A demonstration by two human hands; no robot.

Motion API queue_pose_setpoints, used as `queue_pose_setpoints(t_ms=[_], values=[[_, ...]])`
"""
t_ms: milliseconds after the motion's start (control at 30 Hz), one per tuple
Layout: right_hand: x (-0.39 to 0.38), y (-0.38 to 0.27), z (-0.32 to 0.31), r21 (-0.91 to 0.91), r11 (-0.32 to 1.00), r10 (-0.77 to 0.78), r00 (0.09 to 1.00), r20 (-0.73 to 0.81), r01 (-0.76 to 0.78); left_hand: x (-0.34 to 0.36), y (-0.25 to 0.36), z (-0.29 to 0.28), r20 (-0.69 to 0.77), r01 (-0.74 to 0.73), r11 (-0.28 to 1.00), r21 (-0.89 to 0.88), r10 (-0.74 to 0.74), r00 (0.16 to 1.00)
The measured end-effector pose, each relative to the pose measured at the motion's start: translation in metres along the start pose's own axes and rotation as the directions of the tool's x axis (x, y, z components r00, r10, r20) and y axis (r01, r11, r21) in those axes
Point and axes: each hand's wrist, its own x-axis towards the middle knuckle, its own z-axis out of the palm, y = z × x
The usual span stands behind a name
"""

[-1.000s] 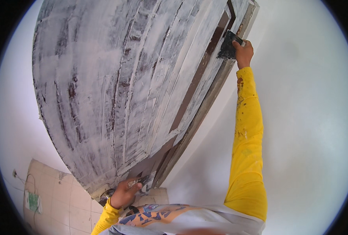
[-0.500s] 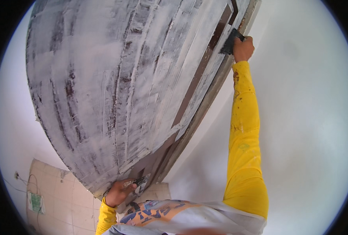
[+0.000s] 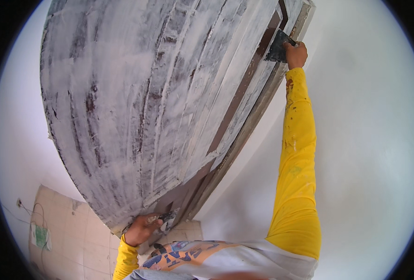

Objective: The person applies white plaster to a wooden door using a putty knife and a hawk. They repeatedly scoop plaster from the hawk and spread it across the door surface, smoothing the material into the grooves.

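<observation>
Closed around a dark, flat putty knife point(image 3: 276, 47), my right hand point(image 3: 297, 54) is raised at the upper right, its arm stretched out. The blade lies against the right side of a door point(image 3: 118, 70) smeared with whitish filler, over dark brown showing in streaks. Low down near the door's bottom corner, my left hand point(image 3: 141, 230) is closed on a second putty knife point(image 3: 168, 216), whose blade is blotched with pale filler. Part of its handle is hidden by the fingers.
A worn wooden frame point(image 3: 244, 135) runs along the door's right side, beside a white wall point(image 3: 365, 140). At the lower left are beige tiles point(image 3: 67, 224), a wall outlet point(image 3: 19, 202) with loose cables, and a green-and-white packet point(image 3: 41, 236).
My right hand and its putty knife have shifted slightly right and up. The whole door sits a little further right in view. My left hand keeps its place and grip.
</observation>
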Motion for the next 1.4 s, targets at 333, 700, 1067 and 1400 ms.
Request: queue_pose_setpoints(t_ms=[333, 700, 1067, 1400], values=[[0.007, 0.009, -0.018, 0.09, 0.991, -0.09, 0.991, -0.099, 0.099, 0.0, 0.0, 0.002, -0.043, -0.015, 0.999, 0.034, 0.017, 0.999], [0.044, 0.019, 0.001, 0.038, 0.995, -0.096, 0.995, 0.028, 0.094, 0.001, 0.005, 0.002, -0.029, 0.008, 0.997, 0.072, -0.006, 1.0], [0.032, 0.024, -0.037, 0.021, 0.986, -0.162, 0.985, -0.062, 0.163, 0.002, 0.0, 0.004, -0.038, -0.025, 0.998, 0.055, 0.027, 0.999], [0.049, 0.009, 0.001, 0.037, 0.993, -0.112, 0.992, 0.058, 0.11, 0.001, -0.002, 0.003, -0.043, 0.051, 0.998, 0.04, -0.049, 0.998]])
